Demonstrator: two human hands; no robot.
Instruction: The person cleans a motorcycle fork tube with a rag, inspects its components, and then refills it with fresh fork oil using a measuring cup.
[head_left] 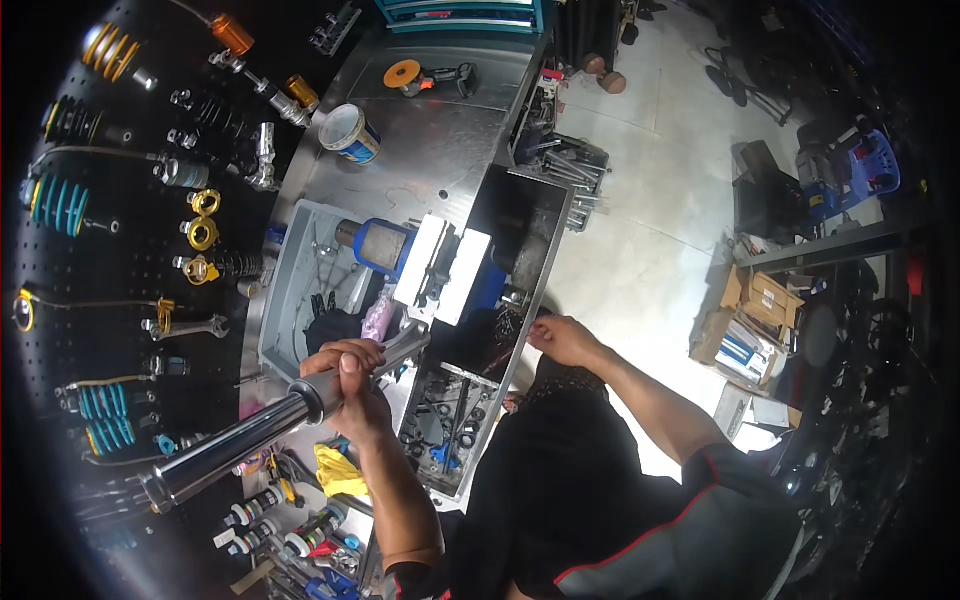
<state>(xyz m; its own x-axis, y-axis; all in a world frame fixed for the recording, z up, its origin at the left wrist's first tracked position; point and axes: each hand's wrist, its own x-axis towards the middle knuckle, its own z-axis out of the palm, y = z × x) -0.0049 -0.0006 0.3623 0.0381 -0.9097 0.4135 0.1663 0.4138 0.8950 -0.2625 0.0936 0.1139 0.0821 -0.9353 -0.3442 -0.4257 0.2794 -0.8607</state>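
My left hand (352,395) is closed round a silver suspension fork leg (235,448). Its thick chrome tube slants toward the lower left, and its narrower grey end points up toward a blue bench vise (383,247) with white jaw blocks (465,275). That end lies just below the jaws; whether it touches them I cannot tell. My right hand (565,340) is at the near side of an open drawer (545,235), its fingers curled together at the drawer's edge. What they pinch, if anything, is too small to make out.
Left of the vise sits a grey plastic bin (275,290). A white bucket (345,130) and an orange-disc power tool (430,78) stand farther up the metal bench. Shock absorbers and springs (60,205) hang on the black pegboard. A yellow cloth (340,470) and several bottles lie below.
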